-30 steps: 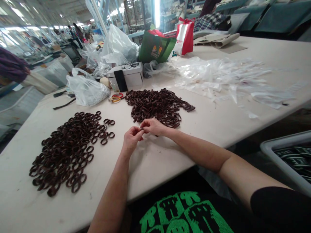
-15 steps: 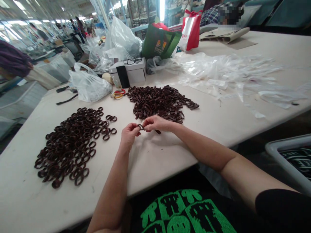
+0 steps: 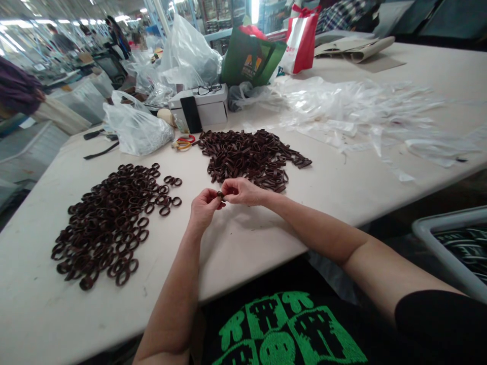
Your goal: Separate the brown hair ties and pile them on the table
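Observation:
Between my two hands is a small dark brown leather loop [image 3: 220,194], mostly covered by the fingers. My left hand [image 3: 206,205] pinches it from the left, thumb against fingertips. From the right, my right hand [image 3: 239,192] pinches it too, the fingertips of both hands nearly meeting. Just beyond the hands lies a heap of flattened brown leather loops [image 3: 247,154]. To the left spreads a pile of rounded brown leather rings [image 3: 114,218], several of them loose at its right edge.
Scissors [image 3: 183,142] with red and yellow handles lie beside a white plastic bag [image 3: 137,126]. Behind stand a white box [image 3: 213,109], a dark phone-like slab [image 3: 190,114] and a green bag [image 3: 249,58]. Clear plastic strips [image 3: 335,109] cover the back right; a grey-rimmed bin [image 3: 426,225] stands right.
The loop showed as an open curve between my fingertips; now my fingers have closed in and cover more of it. The view has shifted slightly.

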Demonstrator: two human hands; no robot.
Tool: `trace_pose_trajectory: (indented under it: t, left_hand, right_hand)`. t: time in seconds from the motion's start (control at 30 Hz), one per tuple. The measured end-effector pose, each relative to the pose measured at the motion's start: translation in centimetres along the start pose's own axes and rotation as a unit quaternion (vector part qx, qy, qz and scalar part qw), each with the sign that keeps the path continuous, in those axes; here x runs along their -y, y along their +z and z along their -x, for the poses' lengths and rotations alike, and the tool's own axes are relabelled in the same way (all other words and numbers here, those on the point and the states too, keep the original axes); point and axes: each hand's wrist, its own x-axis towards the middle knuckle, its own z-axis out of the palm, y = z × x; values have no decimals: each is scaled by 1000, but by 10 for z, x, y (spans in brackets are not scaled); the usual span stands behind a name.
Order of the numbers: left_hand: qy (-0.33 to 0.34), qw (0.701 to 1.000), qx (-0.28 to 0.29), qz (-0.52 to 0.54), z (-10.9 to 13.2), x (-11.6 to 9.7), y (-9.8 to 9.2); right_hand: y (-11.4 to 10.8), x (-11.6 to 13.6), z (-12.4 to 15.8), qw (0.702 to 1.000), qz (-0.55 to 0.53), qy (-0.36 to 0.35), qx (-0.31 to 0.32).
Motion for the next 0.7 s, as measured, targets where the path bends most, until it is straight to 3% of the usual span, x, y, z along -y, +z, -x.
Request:
trace_pose_trajectory:
  t: [0.13,0.3,0.4,0.5,0.7]
  left_hand:
    - [16,999,-29,-35,0,5,9]
    - [46,983,-121,-133,1,4,20]
    - [70,976,-140,-152,-1,1,22]
    - [69,978,-120,-157,-2,2,22]
    - [6,994,-37,-107,-3,7,22]
  right_hand:
    - [8,-3,0,979,181,-44,-84]
    - [15,4,2,941,297,14,-162]
    - [18,7,2,920,345,31,-185]
    - [18,6,2,915,356,25,-185]
    - [11,1,2,928,324,16,-185]
